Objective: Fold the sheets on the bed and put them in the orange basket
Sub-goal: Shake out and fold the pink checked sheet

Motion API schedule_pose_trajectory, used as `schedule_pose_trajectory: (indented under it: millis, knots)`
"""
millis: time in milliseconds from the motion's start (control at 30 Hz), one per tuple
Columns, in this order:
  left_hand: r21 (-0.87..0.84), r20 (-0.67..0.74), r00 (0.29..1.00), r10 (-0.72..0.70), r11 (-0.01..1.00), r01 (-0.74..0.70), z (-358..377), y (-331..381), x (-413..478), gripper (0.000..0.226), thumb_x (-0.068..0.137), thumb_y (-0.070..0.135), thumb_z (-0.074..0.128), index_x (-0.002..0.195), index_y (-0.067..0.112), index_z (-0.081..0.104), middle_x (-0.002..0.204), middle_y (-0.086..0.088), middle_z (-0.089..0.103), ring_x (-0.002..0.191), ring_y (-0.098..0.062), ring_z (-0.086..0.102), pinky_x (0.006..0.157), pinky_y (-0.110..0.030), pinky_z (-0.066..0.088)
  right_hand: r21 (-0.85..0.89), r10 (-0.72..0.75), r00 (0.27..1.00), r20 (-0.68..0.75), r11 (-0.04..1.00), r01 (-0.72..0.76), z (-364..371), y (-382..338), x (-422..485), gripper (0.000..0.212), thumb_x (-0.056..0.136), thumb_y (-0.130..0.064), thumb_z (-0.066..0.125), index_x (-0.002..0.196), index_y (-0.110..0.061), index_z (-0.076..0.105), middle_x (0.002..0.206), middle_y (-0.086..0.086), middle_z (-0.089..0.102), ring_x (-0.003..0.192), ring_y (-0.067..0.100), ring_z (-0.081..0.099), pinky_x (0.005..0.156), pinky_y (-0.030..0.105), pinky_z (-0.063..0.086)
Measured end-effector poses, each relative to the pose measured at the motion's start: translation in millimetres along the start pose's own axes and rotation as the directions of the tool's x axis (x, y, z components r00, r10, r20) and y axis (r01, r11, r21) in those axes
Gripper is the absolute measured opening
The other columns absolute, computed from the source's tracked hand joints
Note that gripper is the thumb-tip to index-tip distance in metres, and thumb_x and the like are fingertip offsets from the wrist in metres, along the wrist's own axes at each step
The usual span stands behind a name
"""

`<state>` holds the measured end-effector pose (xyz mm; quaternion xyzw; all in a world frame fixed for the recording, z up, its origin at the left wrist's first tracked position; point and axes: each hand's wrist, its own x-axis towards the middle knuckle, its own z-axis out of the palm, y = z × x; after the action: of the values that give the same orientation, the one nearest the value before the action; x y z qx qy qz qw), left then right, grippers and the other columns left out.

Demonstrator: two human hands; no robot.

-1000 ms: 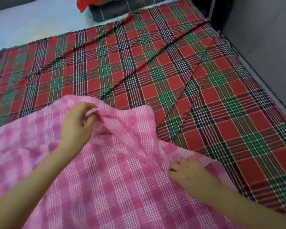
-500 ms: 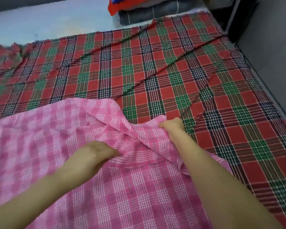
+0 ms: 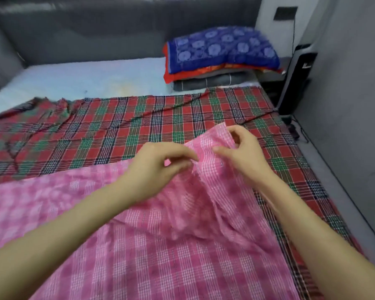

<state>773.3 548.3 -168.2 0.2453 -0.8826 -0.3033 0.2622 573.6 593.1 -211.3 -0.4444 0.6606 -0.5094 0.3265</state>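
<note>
A pink checked sheet (image 3: 139, 252) lies across the near part of the bed, over a red and green plaid sheet (image 3: 121, 131) spread flat beneath it. My right hand (image 3: 240, 152) pinches a raised corner of the pink sheet, lifted above the plaid. My left hand (image 3: 158, 167) sits just left of it, fingers curled onto the pink cloth near the same edge. The lifted part is blurred by motion. No orange basket is in view.
A blue flowered pillow (image 3: 223, 50) tops a stack of folded red and grey cloths (image 3: 208, 80) at the far right of the bed. A grey headboard (image 3: 95, 31) runs behind. A grey wall (image 3: 344, 105) borders the right side.
The view has tilted up, bringing in the headboard and pillow. My right hand has lifted the pink sheet's corner off the bed and my left hand has moved right to meet it.
</note>
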Motion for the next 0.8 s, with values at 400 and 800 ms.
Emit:
schedule_pose_trajectory:
  millis: [400,800]
  knots:
    - [0.101,-0.031,0.999,-0.03,0.994,0.033,-70.5,133.6,47.2,0.014,0.081,0.02,0.071,0.075,0.031,0.063,0.101,0.009,0.06,0.098,-0.005,0.054,0.088,-0.017,0.039,0.193,-0.162,0.985,0.064,0.97,0.147,-42.7,-150.0,-73.4,0.015,0.085,-0.018,0.068,0.094,-0.01,0.075,0.085,0.006,0.074,0.081,0.019,0.07,0.074,0.031,0.057]
    - [0.248,0.041,0.989,-0.142,0.96,0.128,-89.2,177.3,40.0,0.008,0.078,0.014,0.074,0.072,0.015,0.068,0.064,0.013,0.06,0.062,-0.002,0.057,0.061,-0.017,0.048,0.083,-0.205,0.978,-0.025,0.975,0.207,-49.1,-175.2,-108.6,0.012,0.088,-0.014,0.065,0.093,-0.013,0.076,0.085,0.001,0.075,0.083,0.016,0.07,0.081,0.043,0.057]
